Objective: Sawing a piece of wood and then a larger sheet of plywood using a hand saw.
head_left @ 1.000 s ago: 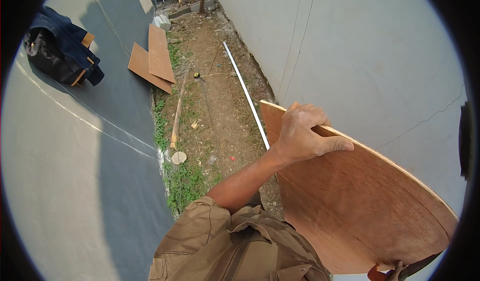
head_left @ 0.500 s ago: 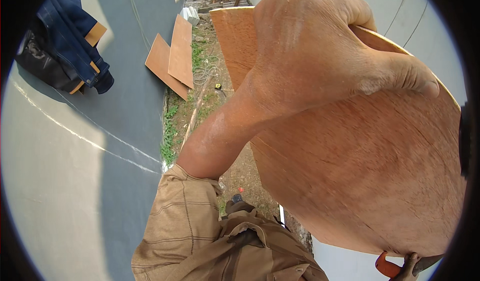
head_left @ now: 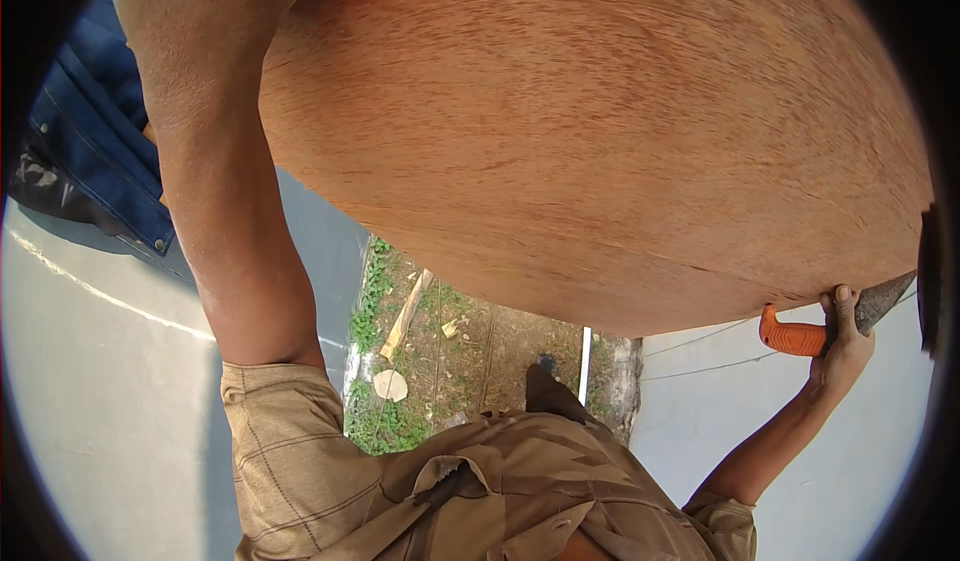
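A large reddish-brown plywood board (head_left: 600, 131) is lifted close to the camera and fills the top of the view. My left forearm (head_left: 225, 221) rises along the board's left side; the hand itself is past the top edge, out of sight. My right hand (head_left: 845, 336) is at the board's lower right edge, fingers closed around a saw with an orange handle (head_left: 790, 337) and pressed up against the board. The saw's grey blade (head_left: 885, 301) points up and right.
Below is a narrow strip of soil and grass (head_left: 440, 351) between two grey concrete surfaces (head_left: 90, 391). A white pipe (head_left: 584, 361), a wooden stick (head_left: 405, 316) and a pale flat stone (head_left: 390, 385) lie on the strip. Blue jeans (head_left: 85, 151) lie at the left.
The board has swung up and toward the camera, from low at my right to over my head. My left hand went out of view; my right hand with the saw rose into view.
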Available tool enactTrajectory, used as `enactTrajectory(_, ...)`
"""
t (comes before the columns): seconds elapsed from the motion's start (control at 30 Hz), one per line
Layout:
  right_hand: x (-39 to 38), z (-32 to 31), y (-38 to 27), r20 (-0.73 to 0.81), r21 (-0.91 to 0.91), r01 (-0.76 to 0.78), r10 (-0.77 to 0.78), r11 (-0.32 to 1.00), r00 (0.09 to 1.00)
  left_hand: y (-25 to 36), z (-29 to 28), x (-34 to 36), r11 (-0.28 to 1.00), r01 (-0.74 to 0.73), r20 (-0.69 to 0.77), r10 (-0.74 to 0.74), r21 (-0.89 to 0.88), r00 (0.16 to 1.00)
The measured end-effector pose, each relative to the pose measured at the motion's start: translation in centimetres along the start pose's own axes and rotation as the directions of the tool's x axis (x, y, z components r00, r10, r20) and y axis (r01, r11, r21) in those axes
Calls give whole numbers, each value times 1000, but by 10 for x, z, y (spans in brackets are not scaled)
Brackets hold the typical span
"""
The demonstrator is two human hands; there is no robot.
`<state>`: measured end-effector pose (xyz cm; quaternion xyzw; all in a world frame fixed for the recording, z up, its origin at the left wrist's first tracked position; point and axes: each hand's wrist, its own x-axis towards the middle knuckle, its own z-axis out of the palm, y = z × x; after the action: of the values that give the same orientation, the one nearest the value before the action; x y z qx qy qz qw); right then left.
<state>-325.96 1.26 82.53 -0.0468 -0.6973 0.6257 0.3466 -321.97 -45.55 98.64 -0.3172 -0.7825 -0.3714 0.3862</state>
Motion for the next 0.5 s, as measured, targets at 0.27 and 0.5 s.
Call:
enactTrajectory(0.27,170,263,94,449,252,-116,-10,961,894,-121,38,18,593,492,-664,101,638,741)
enactTrajectory(0.5,242,483,150,719,344,-199,-121,918,684,-205,59,38,276,687,-736,144,672,662)
